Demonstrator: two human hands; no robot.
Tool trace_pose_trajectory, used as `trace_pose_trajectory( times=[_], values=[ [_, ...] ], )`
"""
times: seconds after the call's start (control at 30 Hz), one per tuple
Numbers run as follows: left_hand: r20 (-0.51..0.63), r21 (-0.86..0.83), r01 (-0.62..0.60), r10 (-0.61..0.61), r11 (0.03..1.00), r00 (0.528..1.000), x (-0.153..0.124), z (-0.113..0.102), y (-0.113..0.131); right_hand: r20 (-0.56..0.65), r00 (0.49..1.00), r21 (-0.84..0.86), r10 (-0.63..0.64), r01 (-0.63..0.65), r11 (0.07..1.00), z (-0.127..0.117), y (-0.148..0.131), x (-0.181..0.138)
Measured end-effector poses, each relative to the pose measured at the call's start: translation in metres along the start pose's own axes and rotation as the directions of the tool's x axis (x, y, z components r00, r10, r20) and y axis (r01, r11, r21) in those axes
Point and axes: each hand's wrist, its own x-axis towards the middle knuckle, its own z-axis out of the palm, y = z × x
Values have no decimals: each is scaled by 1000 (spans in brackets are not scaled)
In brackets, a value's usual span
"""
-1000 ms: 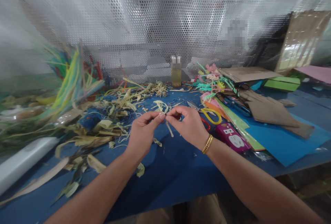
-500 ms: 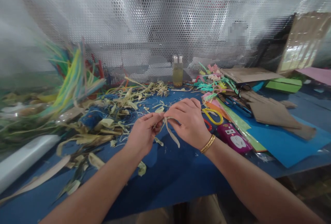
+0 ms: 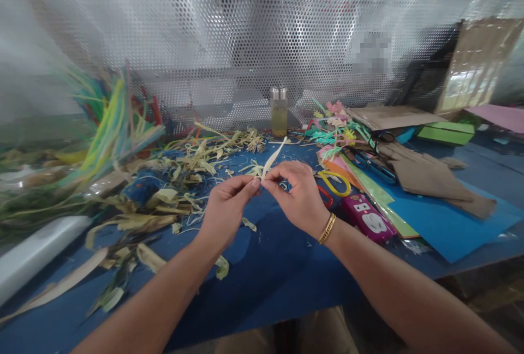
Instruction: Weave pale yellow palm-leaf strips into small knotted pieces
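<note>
Over the middle of the blue table, my left hand [image 3: 227, 204] and my right hand [image 3: 302, 193] meet fingertip to fingertip. Each is closed in a pinch on a pale, dried husk strip [image 3: 274, 157]. The strip's pointed end sticks up and away from me between the hands. Its lower part is hidden behind my fingertips. A gold chain bracelet [image 3: 327, 228] circles my right wrist. Yellow-handled scissors [image 3: 339, 184] and a purple power socket block [image 3: 367, 219] lie just right of my right hand.
Loose husk pieces [image 3: 200, 157] litter the table's left side, near bundled coloured stems [image 3: 110, 125]. At the back, a glass bottle [image 3: 279, 117] stands before a perforated metal screen [image 3: 196, 32]. Blue paper [image 3: 446, 234], cardboard [image 3: 434, 179] and small craft flowers [image 3: 327, 133] lie on the right.
The husk strip, which hung down below my fingers, now points up and away. My right hand has turned and lowered slightly, its fingertips now against the left ones.
</note>
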Motion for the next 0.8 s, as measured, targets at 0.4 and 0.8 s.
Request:
trace_pose_trajectory(
  times=[0.4,0.8],
  values=[
    [124,417,-249,217,874,968,2,-4,8,135,931,358,338,-364,860,4,6,2],
    [54,186,-96,88,978,995,1,-7,6,-34,996,180,86,-78,981,-2,7,5]
  ],
)
